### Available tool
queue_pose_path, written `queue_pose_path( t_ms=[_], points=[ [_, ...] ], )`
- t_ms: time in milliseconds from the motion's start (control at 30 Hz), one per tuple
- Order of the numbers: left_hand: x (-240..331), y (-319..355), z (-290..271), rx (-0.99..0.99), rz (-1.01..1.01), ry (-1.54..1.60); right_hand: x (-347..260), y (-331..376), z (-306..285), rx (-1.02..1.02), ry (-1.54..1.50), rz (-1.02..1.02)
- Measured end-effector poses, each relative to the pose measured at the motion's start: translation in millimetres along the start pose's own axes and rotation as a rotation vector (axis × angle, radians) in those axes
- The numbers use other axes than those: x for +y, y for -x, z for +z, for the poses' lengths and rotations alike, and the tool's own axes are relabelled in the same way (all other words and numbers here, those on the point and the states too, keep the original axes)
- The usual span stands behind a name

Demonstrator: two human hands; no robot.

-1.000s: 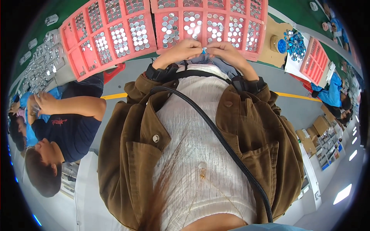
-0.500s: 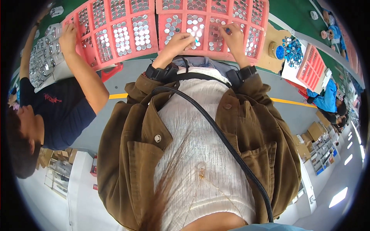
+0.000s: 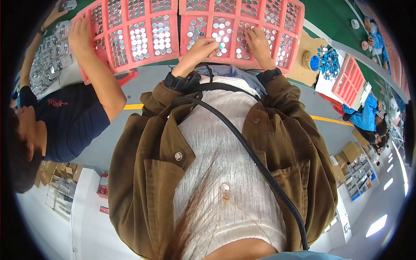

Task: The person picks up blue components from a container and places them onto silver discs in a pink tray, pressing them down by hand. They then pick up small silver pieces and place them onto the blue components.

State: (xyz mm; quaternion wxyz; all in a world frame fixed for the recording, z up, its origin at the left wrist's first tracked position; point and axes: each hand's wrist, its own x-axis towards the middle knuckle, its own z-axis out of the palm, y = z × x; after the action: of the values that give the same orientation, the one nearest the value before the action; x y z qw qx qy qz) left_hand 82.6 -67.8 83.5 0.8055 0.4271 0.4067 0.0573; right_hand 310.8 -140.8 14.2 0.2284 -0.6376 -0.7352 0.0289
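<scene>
A pink tray [image 3: 237, 17] in front of me is split into compartments that hold small round silvery discs [image 3: 222, 27]. My left hand [image 3: 200, 51] hovers at the tray's near edge. Its thumb and fingers are pinched, and a small bluish glint shows beside the fingertips; what they hold is too small to tell. Further right, my right hand [image 3: 259, 44] reaches into a compartment with its fingers bent together over the discs [image 3: 242, 42]. Whatever lies between those fingertips is hidden.
Another pink tray of discs [image 3: 138, 41] adjoins on the left, where a co-worker's hand [image 3: 80, 37] rests at its edge. To the right stand a jar with blue contents [image 3: 310, 59], a heap of blue discs [image 3: 330, 60] and a smaller pink tray [image 3: 350, 80].
My right hand has shifted slightly, its fingertips closing down toward the discs; a dark blue spot seen at its fingers is now out of sight. My left hand has stayed nearly still.
</scene>
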Motion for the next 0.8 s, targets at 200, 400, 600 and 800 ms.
queue_pose_path(
  t_ms=[200,400,600,800],
  points=[
    [-4.2,-2.6,-3.3,0.004,-0.018,0.049,-0.9,3.5,7.1,0.016,-0.112,0.225],
    [-0.2,-0.2,-0.7,0.004,-0.033,0.04,0.4,3.2,7.9,-0.023,-0.051,0.198],
    [0.5,0.7,-1.3,0.004,-0.03,0.043,-8.2,7.6,4.0,-0.079,-0.074,0.238],
    [-1.4,-0.4,-1.5,0.01,-0.027,0.045,-10.3,13.7,2.5,-0.037,-0.108,0.198]
  ],
)
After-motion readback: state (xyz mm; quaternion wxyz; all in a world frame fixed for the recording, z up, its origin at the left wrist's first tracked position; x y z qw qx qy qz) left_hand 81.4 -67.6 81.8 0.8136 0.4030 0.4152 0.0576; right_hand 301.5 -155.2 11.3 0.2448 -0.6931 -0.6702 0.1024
